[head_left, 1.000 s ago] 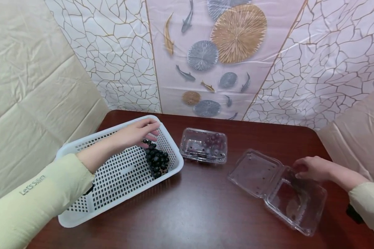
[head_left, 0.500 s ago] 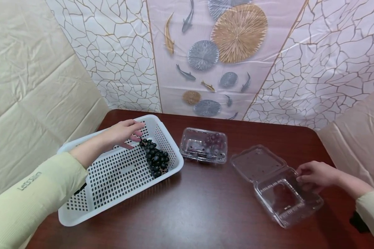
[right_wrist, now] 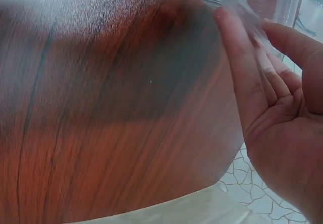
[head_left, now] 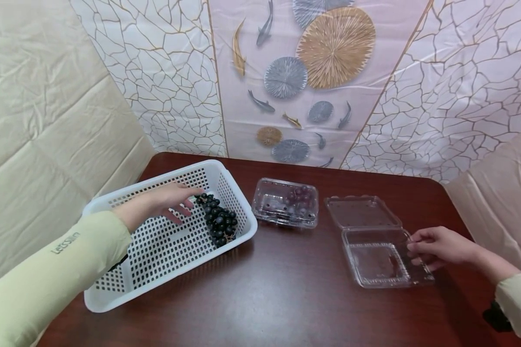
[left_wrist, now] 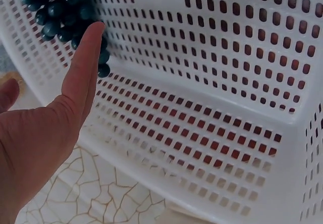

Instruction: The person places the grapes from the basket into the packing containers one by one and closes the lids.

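Observation:
My left hand (head_left: 171,200) reaches into the white perforated basket (head_left: 169,277), its fingers extended beside a bunch of dark grapes (head_left: 220,222). In the left wrist view the grapes (left_wrist: 63,12) lie past the straight fingers, against the basket wall. At the right, my right hand (head_left: 440,248) pinches the right side of an open clear plastic clamshell box (head_left: 377,258) between thumb and fingers. The lid of that box lies folded back, away from me. Seen from the right wrist, the thumb and fingertips of the hand (right_wrist: 282,82) meet at the clear plastic edge.
A second clear clamshell box (head_left: 285,202), closed, stands at the back middle with reddish grapes (head_left: 301,195) inside. The dark red wooden table (head_left: 282,294) ends at a patterned cloth backdrop (head_left: 286,120), with beige cloth at both sides.
The right hand has turned the open clamshell box so its lid faces the back, shifting it slightly left. My left hand has drawn back left and lowered a little beside the dark grapes.

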Motion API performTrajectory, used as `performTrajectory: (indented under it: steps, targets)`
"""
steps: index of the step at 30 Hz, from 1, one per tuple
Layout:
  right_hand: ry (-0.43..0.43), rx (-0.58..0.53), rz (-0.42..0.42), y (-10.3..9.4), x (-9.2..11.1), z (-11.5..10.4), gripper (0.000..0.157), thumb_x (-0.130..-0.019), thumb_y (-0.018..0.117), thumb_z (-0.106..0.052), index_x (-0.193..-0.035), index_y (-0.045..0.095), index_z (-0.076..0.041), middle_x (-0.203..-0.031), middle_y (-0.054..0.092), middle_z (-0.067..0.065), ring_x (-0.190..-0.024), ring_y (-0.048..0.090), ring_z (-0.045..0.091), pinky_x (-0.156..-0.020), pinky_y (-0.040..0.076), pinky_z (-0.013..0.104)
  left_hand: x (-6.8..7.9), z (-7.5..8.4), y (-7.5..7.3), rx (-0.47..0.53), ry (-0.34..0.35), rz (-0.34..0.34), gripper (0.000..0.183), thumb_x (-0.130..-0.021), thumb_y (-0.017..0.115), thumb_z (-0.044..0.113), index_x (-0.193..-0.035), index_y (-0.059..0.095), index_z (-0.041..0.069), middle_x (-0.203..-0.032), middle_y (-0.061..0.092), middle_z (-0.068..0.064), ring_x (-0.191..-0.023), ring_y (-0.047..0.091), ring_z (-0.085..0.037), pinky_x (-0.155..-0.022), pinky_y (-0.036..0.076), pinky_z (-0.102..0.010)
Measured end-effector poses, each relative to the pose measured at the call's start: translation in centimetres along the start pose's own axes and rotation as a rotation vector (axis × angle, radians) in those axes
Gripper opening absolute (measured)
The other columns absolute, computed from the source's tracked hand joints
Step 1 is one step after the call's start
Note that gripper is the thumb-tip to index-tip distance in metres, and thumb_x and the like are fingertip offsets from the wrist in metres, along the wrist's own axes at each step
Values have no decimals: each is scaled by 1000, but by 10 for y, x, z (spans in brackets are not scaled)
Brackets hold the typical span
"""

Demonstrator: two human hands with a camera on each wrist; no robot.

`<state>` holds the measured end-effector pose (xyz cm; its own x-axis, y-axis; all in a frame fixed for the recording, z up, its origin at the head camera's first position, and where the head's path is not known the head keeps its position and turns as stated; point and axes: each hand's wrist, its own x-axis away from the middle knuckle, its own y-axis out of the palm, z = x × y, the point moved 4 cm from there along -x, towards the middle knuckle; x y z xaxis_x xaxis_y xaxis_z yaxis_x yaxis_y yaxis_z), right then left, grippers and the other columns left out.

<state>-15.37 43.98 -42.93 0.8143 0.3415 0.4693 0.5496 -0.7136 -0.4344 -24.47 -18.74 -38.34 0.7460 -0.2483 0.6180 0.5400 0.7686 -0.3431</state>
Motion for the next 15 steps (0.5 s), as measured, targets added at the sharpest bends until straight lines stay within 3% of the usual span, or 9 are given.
performTrajectory:
  steps: [6,15]
  targets:
    - [-5,-73,21,3,-5,0,34,-99,54,-13,-115,49,17,-101,70,16,-86,71,24,-63,59,44,-8,-6,9,9,-20,-34,85,-94,50,55,-152,15,3,-142,38,-31,-123,50,-43,-84,55,-48]
    - [-9,-160,34,3,-12,4,24,-100,52,-11,-114,56,8,-102,70,14,-88,71,25,-66,59,44,-19,-9,16,67,-71,-13,82,-93,55,51,-150,22,3,-137,45,-31,-118,55,-42,-81,56,-48]
